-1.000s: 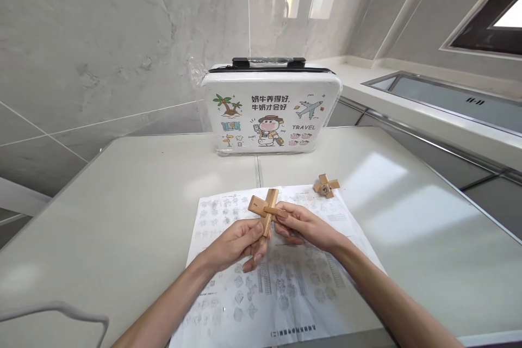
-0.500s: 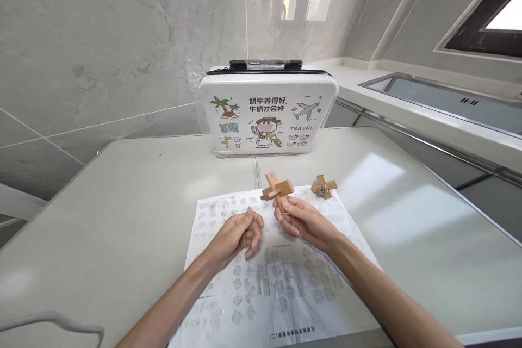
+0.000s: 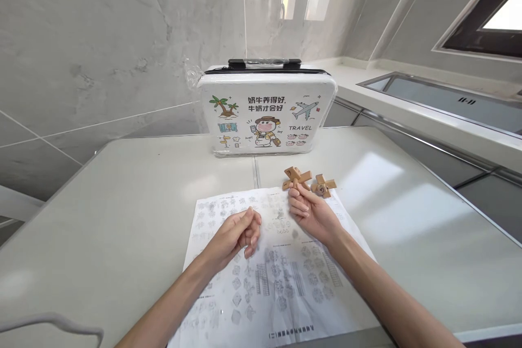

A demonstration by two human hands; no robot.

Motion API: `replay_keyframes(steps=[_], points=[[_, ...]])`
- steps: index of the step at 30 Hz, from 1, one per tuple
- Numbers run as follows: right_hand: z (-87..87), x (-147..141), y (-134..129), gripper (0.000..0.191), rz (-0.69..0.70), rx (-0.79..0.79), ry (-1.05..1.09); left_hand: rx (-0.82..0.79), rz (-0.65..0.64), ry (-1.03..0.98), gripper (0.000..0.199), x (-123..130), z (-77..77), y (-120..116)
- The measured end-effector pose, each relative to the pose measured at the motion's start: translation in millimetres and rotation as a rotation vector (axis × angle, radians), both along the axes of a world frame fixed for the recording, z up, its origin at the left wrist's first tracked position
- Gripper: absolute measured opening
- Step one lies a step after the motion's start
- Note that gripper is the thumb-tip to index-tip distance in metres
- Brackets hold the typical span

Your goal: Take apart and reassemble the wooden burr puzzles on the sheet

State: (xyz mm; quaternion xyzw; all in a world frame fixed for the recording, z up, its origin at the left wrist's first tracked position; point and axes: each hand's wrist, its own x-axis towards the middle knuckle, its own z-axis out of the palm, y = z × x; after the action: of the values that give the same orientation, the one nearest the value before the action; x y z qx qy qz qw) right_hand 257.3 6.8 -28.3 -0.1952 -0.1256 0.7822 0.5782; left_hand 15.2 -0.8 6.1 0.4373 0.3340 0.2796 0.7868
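Right grip: pinching a light-brown, cross-shaped wooden assembly at its near end.
Assembly spot: by the far edge of the white printed paper sheet, right side.
Wood: I expect light, stiff; I'd hold near the crossing.
Left grip: loosely curled; can't tell whether empty.

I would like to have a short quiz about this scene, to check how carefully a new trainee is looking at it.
1. Which hand grips a brown wooden cross-shaped block?
2. True or false: the white rectangular case wrapped in clear plastic stands upright.
3. Fill the gap: a second brown wooden cross-shaped block rests near the far ___ corner of the white printed paper sheet.

Key: 1. The right hand. 2. True. 3. Right.
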Motion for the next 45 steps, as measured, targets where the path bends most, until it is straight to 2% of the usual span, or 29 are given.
replay_keyframes(steps=[14, 18, 21, 24, 29, 45], points=[[4.1, 6.3, 5.2, 0.008, -0.057, -0.144, 0.185, 0.033, -0.020, -0.014, 0.049, -2.1, -3.7, 0.9], [1.9, 6.9, 5.8, 0.007, -0.052, -0.137, 0.189, 0.030, -0.024, -0.017, 0.048, -2.6, -4.3, 0.9], [-2.2, 1.9, 3.8, 0.015, -0.025, -0.093, 0.125, 0.026, -0.024, -0.016, 0.047, -2.2, -4.0, 0.7], [-3.7, -6.8, -1.4, 0.019, 0.043, -0.049, -0.041, 0.027, -0.024, -0.010, 0.046, -1.1, -1.9, 0.2], [3.9, -17.8, -9.9, 0.028, 0.135, 0.023, -0.276, 0.017, -0.023, 0.007, 0.039, -0.2, 3.2, -0.6], [7.0, -17.7, -10.2, 0.030, 0.139, 0.006, -0.314, -0.012, -0.011, 0.002, 0.031, 0.7, 4.8, -1.5]])
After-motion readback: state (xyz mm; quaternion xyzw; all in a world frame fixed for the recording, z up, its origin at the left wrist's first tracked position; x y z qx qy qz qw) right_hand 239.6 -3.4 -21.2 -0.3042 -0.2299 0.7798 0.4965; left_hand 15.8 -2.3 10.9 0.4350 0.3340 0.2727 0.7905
